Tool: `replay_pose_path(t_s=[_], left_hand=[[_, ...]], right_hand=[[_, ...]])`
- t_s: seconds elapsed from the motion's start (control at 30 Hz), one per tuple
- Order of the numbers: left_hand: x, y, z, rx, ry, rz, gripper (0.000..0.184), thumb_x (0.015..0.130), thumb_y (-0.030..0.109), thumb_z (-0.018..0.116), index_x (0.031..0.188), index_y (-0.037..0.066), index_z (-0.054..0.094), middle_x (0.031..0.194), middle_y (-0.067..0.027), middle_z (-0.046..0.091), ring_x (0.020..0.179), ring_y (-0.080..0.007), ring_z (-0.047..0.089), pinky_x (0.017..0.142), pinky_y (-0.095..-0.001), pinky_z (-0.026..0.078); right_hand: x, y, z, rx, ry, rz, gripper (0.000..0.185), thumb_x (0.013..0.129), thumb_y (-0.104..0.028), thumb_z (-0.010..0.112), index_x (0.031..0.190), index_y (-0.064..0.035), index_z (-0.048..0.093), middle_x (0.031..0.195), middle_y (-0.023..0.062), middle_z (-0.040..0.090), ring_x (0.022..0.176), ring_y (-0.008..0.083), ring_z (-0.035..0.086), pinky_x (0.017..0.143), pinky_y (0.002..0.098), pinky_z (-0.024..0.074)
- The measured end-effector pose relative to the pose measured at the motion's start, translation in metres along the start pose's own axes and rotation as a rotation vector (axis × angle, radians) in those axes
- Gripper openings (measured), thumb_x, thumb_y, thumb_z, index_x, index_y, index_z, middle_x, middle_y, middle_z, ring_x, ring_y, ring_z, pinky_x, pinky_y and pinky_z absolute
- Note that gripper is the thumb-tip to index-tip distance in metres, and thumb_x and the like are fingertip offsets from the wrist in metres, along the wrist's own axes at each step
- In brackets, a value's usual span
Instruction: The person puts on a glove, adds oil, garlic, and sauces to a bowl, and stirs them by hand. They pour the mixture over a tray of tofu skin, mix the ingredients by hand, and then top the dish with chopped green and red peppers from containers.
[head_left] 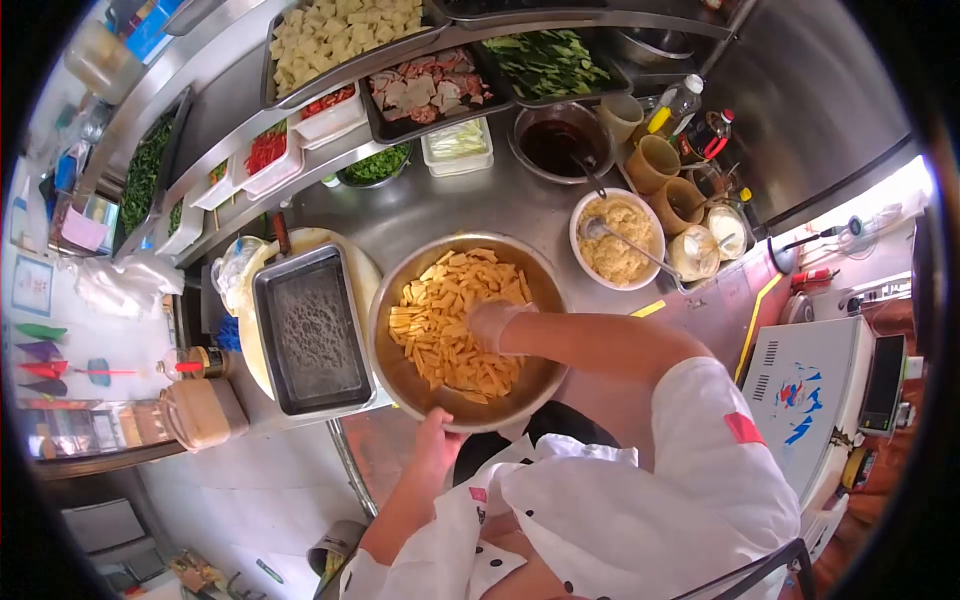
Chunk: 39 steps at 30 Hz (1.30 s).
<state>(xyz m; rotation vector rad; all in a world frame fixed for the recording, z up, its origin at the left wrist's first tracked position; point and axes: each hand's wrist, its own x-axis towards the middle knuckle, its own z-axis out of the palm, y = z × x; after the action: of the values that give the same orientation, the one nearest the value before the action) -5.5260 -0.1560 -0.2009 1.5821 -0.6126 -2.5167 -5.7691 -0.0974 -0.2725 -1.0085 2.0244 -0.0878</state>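
A wide steel mixing bowl stands at the counter's front edge, close to my body. Many yellow strips of cut food fill its bottom; their exact kind I cannot make out. My left hand grips the near rim of the bowl, thumb over the edge. Inside the bowl, my right hand, in a thin clear glove, touches the strips on the right side. Its fingers point down and left and are mostly hidden. Just left of the bowl lies a dark rectangular tray with a wet-looking bottom.
Right of the bowl stands a white bowl of pale crumbly food with a ladle. Behind it is a bowl of dark sauce, beside bottles and cups. Food trays line the shelf above. A white freezer stands at right.
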Motion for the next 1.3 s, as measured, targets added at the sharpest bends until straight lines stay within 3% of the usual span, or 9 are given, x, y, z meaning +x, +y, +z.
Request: replay_pose_path(t_s=[0.03, 0.1, 0.3, 0.43, 0.5, 0.8, 0.9, 1.1, 1.3], left_hand=[[0.085, -0.030, -0.095, 0.476, -0.240, 0.347, 0.014, 0.078, 0.006, 0.063, 0.090, 0.004, 0.054, 0.090, -0.0089, 0.059, 0.083, -0.0241, 0.059, 0.075, -0.0388, 0.054], [0.070, -0.006, -0.013, -0.114, -0.078, 0.030, 0.015, 0.078, 0.006, 0.064, 0.090, 0.003, 0.055, 0.090, -0.0087, 0.059, 0.082, -0.0239, 0.059, 0.072, -0.0384, 0.053], [0.018, -0.035, -0.003, -0.070, -0.050, 0.102, 0.027, 0.080, 0.002, 0.057, 0.106, 0.007, 0.056, 0.096, -0.0067, 0.058, 0.084, -0.0202, 0.058, 0.069, -0.0359, 0.049], [0.004, -0.044, -0.004, -0.138, -0.055, 0.124, 0.026, 0.081, 0.003, 0.059, 0.106, 0.008, 0.055, 0.099, -0.0073, 0.059, 0.090, -0.0200, 0.060, 0.068, -0.0350, 0.050], [0.074, -0.039, -0.014, -0.153, -0.180, 0.136, 0.020, 0.081, 0.004, 0.061, 0.100, 0.008, 0.056, 0.101, -0.0072, 0.060, 0.091, -0.0208, 0.061, 0.070, -0.0338, 0.052], [-0.019, -0.048, 0.011, -0.099, -0.099, 0.077, 0.023, 0.084, 0.005, 0.058, 0.107, 0.009, 0.057, 0.103, -0.0050, 0.060, 0.089, -0.0198, 0.060, 0.071, -0.0317, 0.054], [0.080, -0.033, 0.004, -0.191, -0.174, 0.110, 0.010, 0.085, 0.006, 0.059, 0.095, 0.006, 0.059, 0.095, -0.0045, 0.060, 0.085, -0.0189, 0.060, 0.069, -0.0314, 0.053], [0.029, -0.053, -0.009, -0.094, -0.054, 0.083, 0.030, 0.083, 0.004, 0.058, 0.113, 0.006, 0.058, 0.108, -0.0065, 0.062, 0.090, -0.0199, 0.061, 0.073, -0.0347, 0.055], [0.074, -0.030, 0.005, -0.137, -0.127, 0.111, 0.015, 0.085, 0.003, 0.056, 0.099, 0.009, 0.057, 0.100, -0.0058, 0.062, 0.088, -0.0201, 0.061, 0.072, -0.0353, 0.054]], right_hand=[[-0.043, -0.015, -0.017, 0.004, -0.006, -0.005, 0.039, 0.082, -0.022, 0.068, 0.114, -0.0003, 0.067, 0.106, 0.0252, 0.069, 0.094, 0.0386, 0.069, 0.083, 0.0441, 0.0565], [-0.116, -0.033, -0.055, -0.365, 0.122, -0.567, 0.023, 0.083, -0.009, 0.069, 0.105, -0.0060, 0.076, 0.090, 0.0126, 0.074, 0.085, 0.0281, 0.072, 0.069, 0.0405, 0.0562], [0.040, 0.005, -0.014, -0.347, -0.015, -0.239, 0.031, 0.083, -0.020, 0.067, 0.109, -0.0036, 0.072, 0.105, 0.0160, 0.072, 0.099, 0.0319, 0.069, 0.086, 0.0424, 0.0544], [-0.050, -0.024, -0.040, -0.745, -0.077, -0.466, 0.042, 0.084, -0.021, 0.066, 0.122, -0.0060, 0.067, 0.113, 0.0159, 0.071, 0.104, 0.0339, 0.067, 0.089, 0.0435, 0.0533], [-0.066, -0.046, -0.035, -0.230, -0.203, -0.073, 0.048, 0.084, -0.026, 0.066, 0.129, -0.0086, 0.064, 0.118, 0.0167, 0.069, 0.108, 0.0351, 0.066, 0.091, 0.0446, 0.0528], [-0.006, 0.005, 0.004, -0.325, -0.058, -0.054, 0.044, 0.082, -0.023, 0.066, 0.124, -0.0111, 0.068, 0.118, 0.0165, 0.069, 0.107, 0.0363, 0.067, 0.089, 0.0460, 0.0533], [-0.016, -0.004, -0.003, -0.531, -0.455, -0.227, 0.051, 0.084, -0.015, 0.061, 0.135, -0.0138, 0.060, 0.119, 0.0179, 0.068, 0.107, 0.0372, 0.067, 0.089, 0.0460, 0.0531], [0.007, 0.023, -0.018, -0.008, 0.029, 0.025, 0.037, 0.090, -0.013, 0.052, 0.124, -0.0102, 0.068, 0.121, 0.0203, 0.067, 0.103, 0.0373, 0.068, 0.084, 0.0468, 0.0543], [-0.021, -0.013, 0.006, -0.455, -0.325, -0.466, 0.029, 0.079, -0.013, 0.071, 0.105, -0.0014, 0.075, 0.106, 0.0156, 0.073, 0.095, 0.0311, 0.069, 0.077, 0.0432, 0.0556]])
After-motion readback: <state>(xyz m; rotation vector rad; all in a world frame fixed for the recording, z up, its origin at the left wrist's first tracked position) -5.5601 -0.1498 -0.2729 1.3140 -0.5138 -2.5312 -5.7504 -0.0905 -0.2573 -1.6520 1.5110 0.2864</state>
